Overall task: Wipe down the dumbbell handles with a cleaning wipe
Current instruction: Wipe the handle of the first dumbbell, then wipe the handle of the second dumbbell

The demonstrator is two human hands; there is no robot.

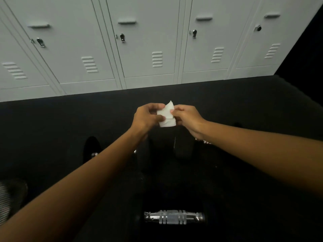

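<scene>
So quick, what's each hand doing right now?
Left hand: closed, pinching the wipe.
Right hand: closed, pinching the same wipe's other side.

The cleaning wipe (166,117) is plain white. The lockers (139,49) are pale grey, each door with a block of horizontal slats and a shiny silver latch (122,38). The floor (52,123) is near black. The dumbbell handle (173,217) is bright silver, banded with paler rings. A striped thing (4,203) at the lower left shows thin light and dark lines.
</scene>
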